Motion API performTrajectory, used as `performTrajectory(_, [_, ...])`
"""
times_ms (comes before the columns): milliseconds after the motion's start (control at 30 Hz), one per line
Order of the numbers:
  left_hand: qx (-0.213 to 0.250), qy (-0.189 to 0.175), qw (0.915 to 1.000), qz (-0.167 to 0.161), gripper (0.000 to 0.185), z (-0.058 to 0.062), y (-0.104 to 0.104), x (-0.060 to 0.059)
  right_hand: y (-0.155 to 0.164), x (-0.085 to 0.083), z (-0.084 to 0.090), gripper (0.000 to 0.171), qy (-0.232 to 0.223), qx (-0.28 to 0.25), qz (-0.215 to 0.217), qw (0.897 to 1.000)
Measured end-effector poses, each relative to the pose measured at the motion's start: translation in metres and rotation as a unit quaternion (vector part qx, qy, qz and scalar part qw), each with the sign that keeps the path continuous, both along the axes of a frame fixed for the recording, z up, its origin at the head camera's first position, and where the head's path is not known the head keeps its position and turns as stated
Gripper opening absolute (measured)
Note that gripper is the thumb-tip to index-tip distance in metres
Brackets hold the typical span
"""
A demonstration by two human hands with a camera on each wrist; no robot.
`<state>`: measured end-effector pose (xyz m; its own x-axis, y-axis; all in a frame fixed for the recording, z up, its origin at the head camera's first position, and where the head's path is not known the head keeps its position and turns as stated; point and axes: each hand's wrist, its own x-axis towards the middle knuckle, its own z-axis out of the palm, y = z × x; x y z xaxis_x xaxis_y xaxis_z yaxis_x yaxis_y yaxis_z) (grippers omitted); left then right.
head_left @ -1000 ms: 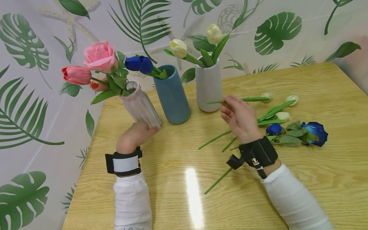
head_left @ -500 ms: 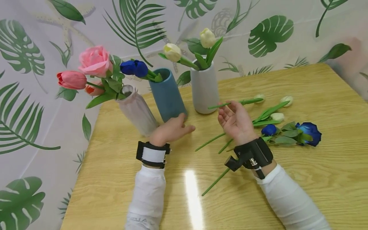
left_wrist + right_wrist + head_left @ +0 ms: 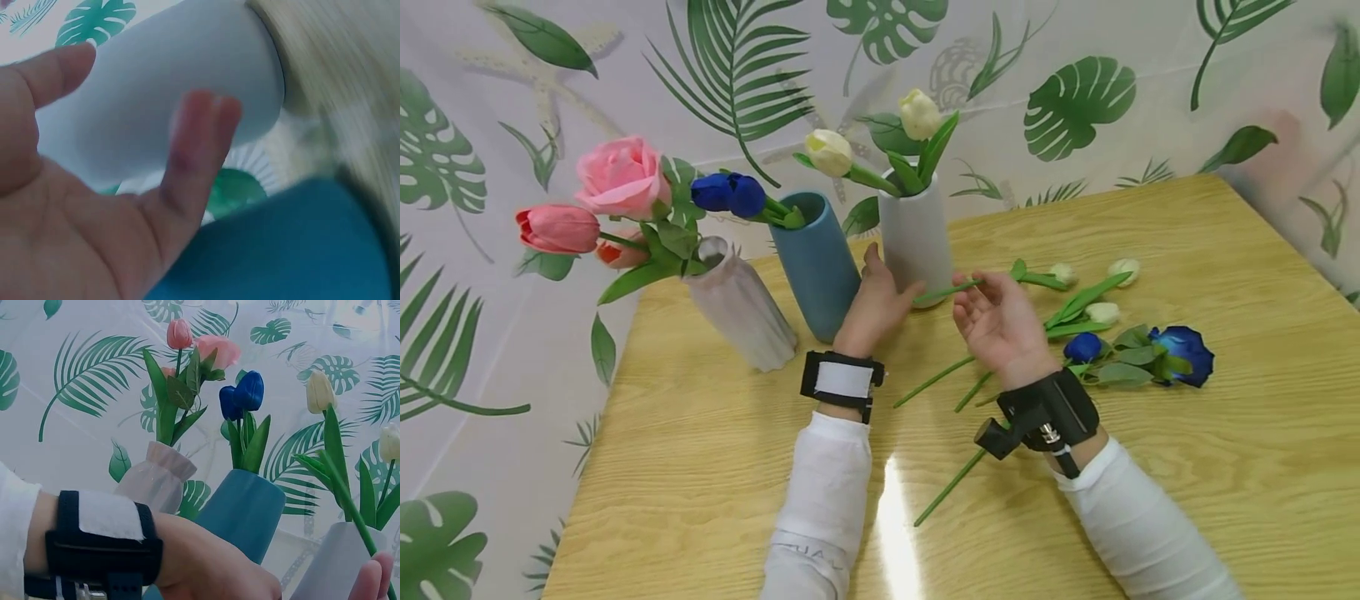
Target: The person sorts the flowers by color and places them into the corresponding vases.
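Your right hand [image 3: 1003,333] has its fingers pinched on the stem of a white tulip [image 3: 943,293], with the stem end in front of the white vase [image 3: 916,242]. Your left hand [image 3: 874,307] has its fingers spread apart, holding nothing, right by that vase; can't tell if they're touching it. Just beside that hand there's a blue vase [image 3: 816,267] with blue tulips [image 3: 745,196], then a pale pink vase [image 3: 741,308]. Loose flowers [image 3: 1102,313] lie on the bench [image 3: 715,467] to your right.
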<state>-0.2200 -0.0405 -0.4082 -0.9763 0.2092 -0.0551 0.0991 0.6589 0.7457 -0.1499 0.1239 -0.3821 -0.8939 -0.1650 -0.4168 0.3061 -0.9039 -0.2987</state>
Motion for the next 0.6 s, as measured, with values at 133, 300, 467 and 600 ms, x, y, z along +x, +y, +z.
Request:
performTrajectory(133, [0.013,0.005,0.9993,0.036,0.095,-0.006,0.012,-0.007,0.003,0.000,0.000,0.016,-0.003,0.005,-0.001,1.000])
performTrajectory(300, [0.009,0.018,0.9982,0.057,0.093,-0.010,0.014,-0.007,0.002,0.002,0.000,0.008,-0.005,0.022,0.011,1.000])
performTrajectory(467, [-0.006,0.034,0.9978,0.056,0.090,-0.011,0.014,-0.007,0.000,0.004,0.002,0.009,0.036,0.047,0.015,0.998])
performTrajectory(600, [-0.015,0.038,0.9979,0.051,0.088,-0.010,0.014,-0.007,0.000,0.005,0.003,0.008,0.097,0.101,0.007,0.990])
